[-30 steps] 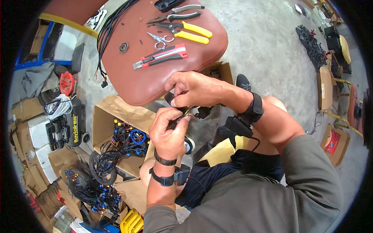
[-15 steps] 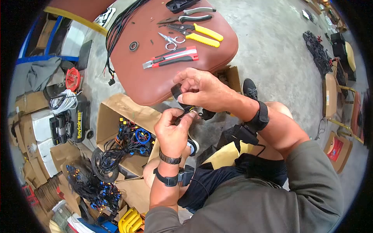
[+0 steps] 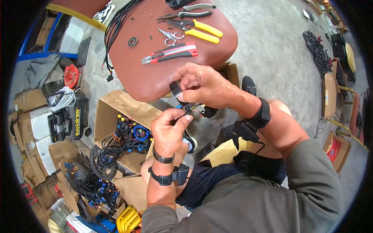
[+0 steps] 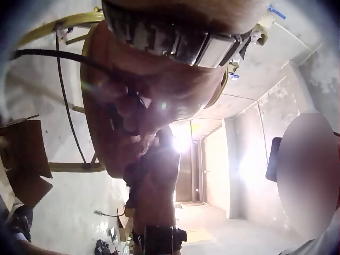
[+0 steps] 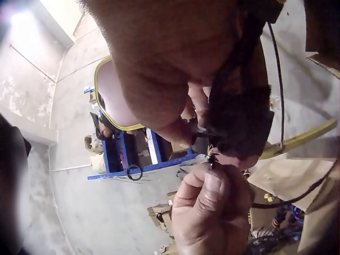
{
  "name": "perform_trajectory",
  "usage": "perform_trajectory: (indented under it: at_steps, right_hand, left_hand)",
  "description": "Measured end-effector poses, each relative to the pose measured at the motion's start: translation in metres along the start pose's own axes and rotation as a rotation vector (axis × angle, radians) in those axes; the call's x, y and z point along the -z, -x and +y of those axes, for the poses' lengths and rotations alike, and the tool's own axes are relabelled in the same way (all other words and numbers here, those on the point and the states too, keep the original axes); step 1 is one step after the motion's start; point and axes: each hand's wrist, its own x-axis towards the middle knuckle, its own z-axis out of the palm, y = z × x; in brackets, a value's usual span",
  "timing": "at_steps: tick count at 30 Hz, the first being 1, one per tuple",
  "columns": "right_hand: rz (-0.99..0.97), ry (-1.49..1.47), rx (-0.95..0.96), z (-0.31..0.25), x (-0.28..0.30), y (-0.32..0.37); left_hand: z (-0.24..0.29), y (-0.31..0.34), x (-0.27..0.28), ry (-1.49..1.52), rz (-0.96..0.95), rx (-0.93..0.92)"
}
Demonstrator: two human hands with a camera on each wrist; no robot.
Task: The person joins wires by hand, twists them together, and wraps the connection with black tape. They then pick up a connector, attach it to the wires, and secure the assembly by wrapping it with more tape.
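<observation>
In the head view the left hand (image 3: pixel 169 130) pinches a thin dark wire bundle (image 3: pixel 189 112) between thumb and index finger. Just above it, the right hand (image 3: pixel 204 85) holds a roll of black tape (image 3: pixel 175 93) with curled fingers, the tape's ring showing at the fingertips. A black connector (image 3: pixel 210 112) with a few coloured wires hangs below the right hand. The right wrist view shows the left hand's thumb and finger (image 5: pixel 211 204) closed on the bundle, close under the right hand (image 5: pixel 164 69). Dark shapes hide part of the work there.
On the brown seat (image 3: pixel 132 73) lie a red utility knife (image 3: pixel 169 53), small scissors (image 3: pixel 170 37), yellow-handled pliers (image 3: pixel 200 31), grey-handled pliers (image 3: pixel 190 14), a bearing (image 3: pixel 133 41) and black cables (image 3: pixel 112 37). A cardboard box (image 3: pixel 107 112) of wiring stands at the lower left.
Since a second ago the right hand has turned, and the black tape ring shows more plainly at its fingertips. The left hand keeps its pinch. The head view has shifted slightly.
</observation>
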Motion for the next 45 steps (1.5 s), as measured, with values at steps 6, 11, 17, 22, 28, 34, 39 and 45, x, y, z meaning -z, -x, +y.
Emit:
perform_trajectory:
  at_steps: [6, 11, 17, 22, 28, 34, 39, 45]
  right_hand:
    - [-0.018, -0.158, 0.059, -0.004, -0.003, 0.001]
    - [-0.061, -0.011, 0.132, -0.018, 0.000, 0.010]
    - [-0.132, 0.031, 0.147, -0.030, -0.004, 0.020]
    - [-0.159, 0.201, 0.236, -0.030, -0.004, 0.024]
    - [-0.158, 0.297, 0.153, -0.031, -0.009, 0.028]
    - [-0.142, 0.469, 0.088, -0.041, -0.018, 0.029]
    - [-0.164, 0.509, 0.102, -0.037, -0.021, 0.026]
    - [-0.030, 0.402, 0.231, -0.022, -0.010, 0.023]
  left_hand:
    - [0.002, 0.001, -0.002, 0.061, 0.034, 0.075]
    - [0.001, -0.004, -0.005, 0.131, 0.090, 0.106]
    - [0.001, -0.010, -0.006, 0.225, 0.174, 0.034]
    - [0.008, -0.016, 0.014, 0.418, 0.149, 0.139]
    - [0.007, -0.020, 0.026, 0.611, 0.126, 0.077]
    - [0.004, -0.022, 0.034, 0.714, 0.128, 0.037]
    - [0.004, -0.022, 0.031, 0.693, 0.154, 0.051]
    - [0.012, -0.020, 0.035, 0.641, 0.133, 0.074]
